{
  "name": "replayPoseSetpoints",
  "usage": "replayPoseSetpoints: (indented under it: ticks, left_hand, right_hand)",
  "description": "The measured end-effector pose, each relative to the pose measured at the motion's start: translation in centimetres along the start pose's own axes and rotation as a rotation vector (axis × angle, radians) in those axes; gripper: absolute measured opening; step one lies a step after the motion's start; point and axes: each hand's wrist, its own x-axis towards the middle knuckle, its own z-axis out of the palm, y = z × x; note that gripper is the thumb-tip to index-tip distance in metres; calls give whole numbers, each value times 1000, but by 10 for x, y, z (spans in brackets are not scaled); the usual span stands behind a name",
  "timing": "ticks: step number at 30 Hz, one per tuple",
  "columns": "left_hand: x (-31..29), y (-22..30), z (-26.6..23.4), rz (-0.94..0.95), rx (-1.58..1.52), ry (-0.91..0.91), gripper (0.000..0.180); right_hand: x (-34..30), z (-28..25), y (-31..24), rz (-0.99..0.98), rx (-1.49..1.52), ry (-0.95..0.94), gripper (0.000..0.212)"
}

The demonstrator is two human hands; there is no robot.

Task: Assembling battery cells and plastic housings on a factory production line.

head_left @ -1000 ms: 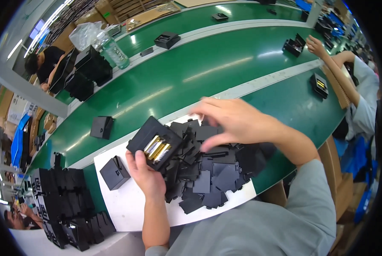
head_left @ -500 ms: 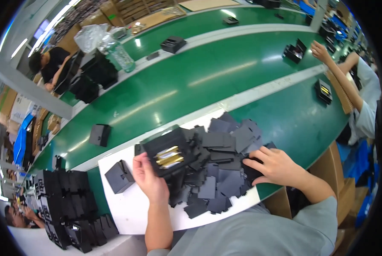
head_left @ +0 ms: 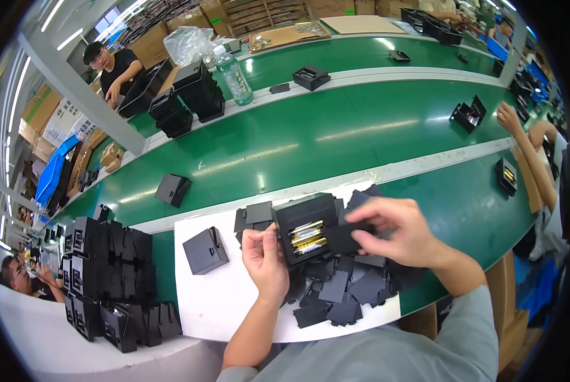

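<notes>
Hands are both closed on parts above the white sheet (head_left: 228, 299) on the green tabletop (head_left: 310, 140). Black battery box (head_left: 305, 228) is gripped at its left edge by the left hand (head_left: 266, 258), open side up, with gold-banded batteries (head_left: 306, 237) exposed inside. Flat black cover piece (head_left: 343, 237) is pinched in the right hand (head_left: 401, 230) and held touching the right side of the box. Loose pile of black cover pieces (head_left: 342, 293) is spread directly under and below both hands. One closed black box (head_left: 205, 250) is set just left of the left hand. Stacked black boxes (head_left: 110, 280) are lined up further left, well apart. Another black box (head_left: 172, 190) is seen beyond the left hand on the tabletop. Co-worker's hand (head_left: 507, 118) is visible far beyond the right hand.
</notes>
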Motion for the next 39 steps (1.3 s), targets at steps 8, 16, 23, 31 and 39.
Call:
replayPoseSetpoints:
  ticks: [8, 16, 23, 31, 39]
  left_hand:
    - [-4, 14, 14, -59, 92, -140, 30]
    - [-5, 14, 12, -116, 87, -126, 47]
    - [-11, 9, 8, -60, 53, -209, 47]
    - [0, 16, 15, 10, 99, -188, 51]
    - [16, 15, 43, 62, 343, -235, 49]
  right_hand:
    - [29, 35, 6, 16, 181, -35, 24]
    - [35, 28, 1, -49, -81, -60, 24]
    - [37, 37, 36, -89, 93, 5, 65]
    - [37, 43, 29, 35, 194, -134, 81]
    - [46, 24, 39, 12, 409, -107, 45]
